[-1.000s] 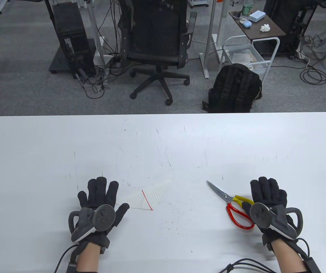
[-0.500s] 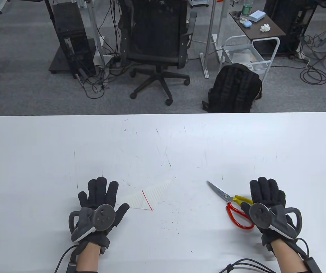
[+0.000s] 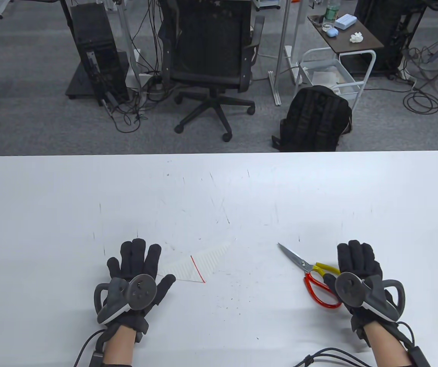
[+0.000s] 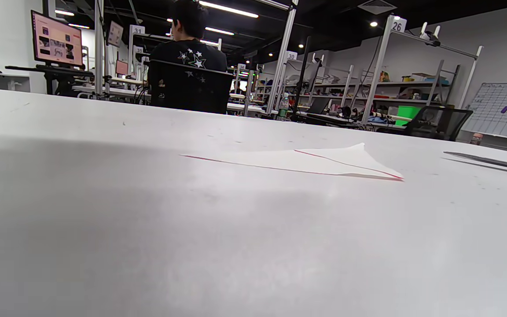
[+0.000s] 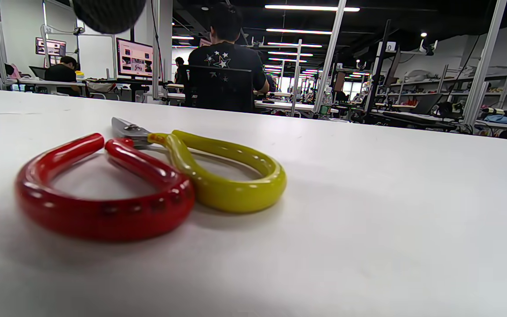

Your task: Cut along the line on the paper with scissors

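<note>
A white piece of paper (image 3: 199,262) with a red line (image 3: 197,268) lies flat on the white table (image 3: 219,191). It also shows in the left wrist view (image 4: 324,163). My left hand (image 3: 136,267) lies flat with fingers spread, just left of the paper, holding nothing. Scissors (image 3: 310,273) with one red and one yellow handle lie closed on the table; the handles fill the right wrist view (image 5: 148,185). My right hand (image 3: 358,263) lies flat just right of the handles, holding nothing.
Beyond the table's far edge stand a black office chair (image 3: 209,65), a black backpack (image 3: 316,118), a computer tower (image 3: 94,53) and a small cart (image 3: 341,57). Cables (image 3: 325,355) run from my wrists at the near edge.
Both hands have shifted very slightly. The paper and the scissors have not moved.
</note>
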A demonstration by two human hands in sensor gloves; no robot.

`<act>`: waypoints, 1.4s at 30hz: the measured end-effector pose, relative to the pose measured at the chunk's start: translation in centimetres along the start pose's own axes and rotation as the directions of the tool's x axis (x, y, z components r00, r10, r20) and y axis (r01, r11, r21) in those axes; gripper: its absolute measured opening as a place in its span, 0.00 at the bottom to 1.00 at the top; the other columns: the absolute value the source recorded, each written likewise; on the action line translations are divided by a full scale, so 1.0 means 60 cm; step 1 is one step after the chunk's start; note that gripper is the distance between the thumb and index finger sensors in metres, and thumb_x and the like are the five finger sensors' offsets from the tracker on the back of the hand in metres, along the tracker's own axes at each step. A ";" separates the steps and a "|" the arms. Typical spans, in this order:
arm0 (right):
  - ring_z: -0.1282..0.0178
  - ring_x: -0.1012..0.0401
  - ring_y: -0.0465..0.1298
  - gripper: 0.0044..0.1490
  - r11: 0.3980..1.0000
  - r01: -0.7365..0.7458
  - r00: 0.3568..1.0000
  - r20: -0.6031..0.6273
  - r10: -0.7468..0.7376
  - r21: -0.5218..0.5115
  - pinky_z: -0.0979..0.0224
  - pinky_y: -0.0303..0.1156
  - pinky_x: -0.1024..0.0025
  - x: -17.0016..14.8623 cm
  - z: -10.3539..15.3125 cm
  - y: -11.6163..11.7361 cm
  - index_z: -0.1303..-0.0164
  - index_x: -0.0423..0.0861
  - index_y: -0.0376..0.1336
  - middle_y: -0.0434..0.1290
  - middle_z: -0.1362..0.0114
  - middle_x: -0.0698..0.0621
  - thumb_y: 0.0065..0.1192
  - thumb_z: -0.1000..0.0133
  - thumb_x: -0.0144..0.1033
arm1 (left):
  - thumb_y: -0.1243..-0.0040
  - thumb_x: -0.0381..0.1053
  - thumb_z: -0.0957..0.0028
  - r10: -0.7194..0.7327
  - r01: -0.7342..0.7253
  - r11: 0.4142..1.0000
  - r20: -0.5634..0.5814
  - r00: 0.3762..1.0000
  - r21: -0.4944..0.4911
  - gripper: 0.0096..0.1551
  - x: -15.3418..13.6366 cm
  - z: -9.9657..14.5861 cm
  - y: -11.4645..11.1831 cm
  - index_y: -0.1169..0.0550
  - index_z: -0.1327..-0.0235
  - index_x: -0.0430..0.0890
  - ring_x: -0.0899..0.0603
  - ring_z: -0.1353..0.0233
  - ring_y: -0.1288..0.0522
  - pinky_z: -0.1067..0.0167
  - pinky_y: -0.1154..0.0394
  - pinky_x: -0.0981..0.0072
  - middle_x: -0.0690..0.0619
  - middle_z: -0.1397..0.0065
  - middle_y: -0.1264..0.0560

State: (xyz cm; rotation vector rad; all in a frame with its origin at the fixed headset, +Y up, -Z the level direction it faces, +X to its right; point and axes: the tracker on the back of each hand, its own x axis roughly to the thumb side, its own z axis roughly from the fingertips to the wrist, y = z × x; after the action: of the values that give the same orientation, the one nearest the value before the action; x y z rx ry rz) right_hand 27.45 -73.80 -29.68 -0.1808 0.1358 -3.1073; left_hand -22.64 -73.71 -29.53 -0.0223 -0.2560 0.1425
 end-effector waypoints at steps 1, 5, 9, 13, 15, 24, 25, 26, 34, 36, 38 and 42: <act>0.20 0.30 0.36 0.56 1.000 -0.016 1.000 -0.008 0.016 -0.006 0.22 0.48 0.36 -0.001 0.000 -0.006 0.16 0.34 0.31 0.31 0.15 0.31 0.49 0.36 0.55 | 0.68 0.73 0.35 -0.003 0.003 1.000 0.011 1.000 -0.006 0.51 0.003 -0.001 -0.001 0.63 0.11 0.46 0.26 0.18 0.74 0.32 0.66 0.17 0.36 0.16 0.74; 0.21 0.31 0.51 0.57 1.000 -0.006 1.000 -0.024 0.007 0.006 0.25 0.60 0.43 -0.005 -0.004 -0.023 0.17 0.31 0.36 0.42 0.16 0.28 0.56 0.39 0.54 | 0.69 0.74 0.35 -0.031 0.031 0.999 0.025 0.999 -0.030 0.51 0.013 -0.005 -0.003 0.63 0.11 0.46 0.27 0.18 0.74 0.31 0.66 0.17 0.36 0.16 0.75; 0.28 0.35 0.66 0.58 0.996 0.035 0.999 -0.018 -0.034 0.080 0.35 0.76 0.59 0.005 -0.011 -0.024 0.18 0.29 0.39 0.46 0.19 0.26 0.61 0.41 0.50 | 0.69 0.73 0.35 -0.035 0.036 0.999 0.031 0.999 -0.036 0.51 0.016 -0.006 -0.003 0.64 0.12 0.46 0.27 0.18 0.74 0.31 0.66 0.17 0.36 0.16 0.75; 0.34 0.40 0.73 0.54 0.976 0.105 0.994 -0.040 -0.099 0.189 0.41 0.81 0.68 0.017 -0.022 -0.010 0.20 0.29 0.45 0.54 0.22 0.25 0.65 0.43 0.47 | 0.69 0.74 0.35 -0.043 0.045 0.998 0.046 0.998 -0.037 0.51 0.022 -0.006 -0.003 0.64 0.11 0.47 0.27 0.18 0.74 0.31 0.66 0.17 0.37 0.16 0.75; 0.35 0.41 0.75 0.52 0.962 0.123 0.992 -0.059 -0.112 0.243 0.42 0.81 0.71 0.019 -0.027 -0.002 0.21 0.28 0.48 0.57 0.24 0.25 0.65 0.43 0.46 | 0.69 0.74 0.35 -0.061 0.063 0.997 0.050 0.997 -0.039 0.51 0.025 -0.008 -0.003 0.64 0.11 0.47 0.27 0.18 0.75 0.31 0.66 0.18 0.37 0.16 0.75; 0.41 0.49 0.79 0.44 0.959 0.139 0.987 -0.113 -0.114 0.249 0.47 0.81 0.74 0.014 -0.039 0.037 0.27 0.28 0.58 0.67 0.31 0.28 0.65 0.43 0.44 | 0.69 0.74 0.35 -0.051 0.053 0.998 0.052 0.997 -0.040 0.51 0.024 -0.006 -0.004 0.64 0.12 0.47 0.27 0.18 0.75 0.31 0.66 0.18 0.37 0.16 0.75; 0.40 0.49 0.78 0.45 0.951 0.131 0.988 -0.118 -0.101 0.279 0.45 0.80 0.73 0.016 -0.040 0.037 0.26 0.29 0.57 0.66 0.29 0.28 0.65 0.43 0.45 | 0.69 0.74 0.35 -0.049 0.051 0.998 0.052 0.997 -0.039 0.51 0.024 -0.006 -0.004 0.65 0.12 0.47 0.27 0.18 0.75 0.31 0.66 0.18 0.37 0.16 0.76; 0.39 0.49 0.77 0.46 0.945 0.118 0.990 -0.115 -0.086 0.304 0.43 0.79 0.72 0.020 -0.042 0.040 0.25 0.30 0.56 0.65 0.28 0.29 0.65 0.43 0.46 | 0.70 0.74 0.35 -0.048 0.050 0.998 0.052 0.997 -0.038 0.52 0.023 -0.006 -0.004 0.67 0.13 0.47 0.27 0.18 0.75 0.30 0.66 0.18 0.37 0.17 0.77; 0.39 0.48 0.70 0.49 0.904 0.081 0.984 -0.180 -0.005 0.419 0.42 0.76 0.68 0.035 -0.062 0.058 0.21 0.35 0.51 0.56 0.27 0.29 0.63 0.44 0.49 | 0.71 0.74 0.35 -0.053 0.054 0.998 0.049 0.997 -0.024 0.52 0.021 -0.005 -0.004 0.76 0.21 0.49 0.27 0.18 0.76 0.31 0.67 0.18 0.37 0.20 0.81; 0.40 0.49 0.70 0.48 0.899 0.046 0.985 -0.169 0.031 0.435 0.43 0.76 0.65 0.037 -0.067 0.059 0.22 0.36 0.51 0.55 0.27 0.29 0.63 0.45 0.48 | 0.71 0.74 0.35 -0.054 0.056 0.998 0.049 0.997 -0.031 0.52 0.021 -0.005 -0.005 0.76 0.20 0.49 0.27 0.18 0.76 0.31 0.67 0.18 0.37 0.20 0.81; 0.41 0.49 0.72 0.46 0.908 0.004 0.986 -0.153 0.066 0.419 0.42 0.76 0.64 0.040 -0.070 0.059 0.25 0.36 0.52 0.58 0.29 0.30 0.63 0.47 0.47 | 0.70 0.74 0.35 -0.054 0.056 0.998 0.049 0.997 -0.040 0.52 0.022 -0.006 -0.006 0.75 0.20 0.49 0.27 0.18 0.75 0.31 0.67 0.17 0.37 0.20 0.81; 0.53 0.54 0.79 0.42 0.942 -0.088 0.991 -0.070 0.117 0.323 0.52 0.80 0.72 0.046 -0.080 0.056 0.35 0.34 0.62 0.71 0.40 0.34 0.66 0.53 0.47 | 0.72 0.74 0.35 -0.047 0.048 0.998 0.038 0.998 -0.042 0.51 0.019 -0.005 -0.006 0.77 0.22 0.49 0.26 0.18 0.75 0.30 0.66 0.17 0.37 0.21 0.82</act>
State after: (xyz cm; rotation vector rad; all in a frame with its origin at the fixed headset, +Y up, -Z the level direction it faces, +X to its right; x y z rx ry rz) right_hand 24.23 -76.81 -34.38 -0.0260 -0.3442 -2.9772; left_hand -21.41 -73.90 -29.54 -0.0566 -0.2959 0.0903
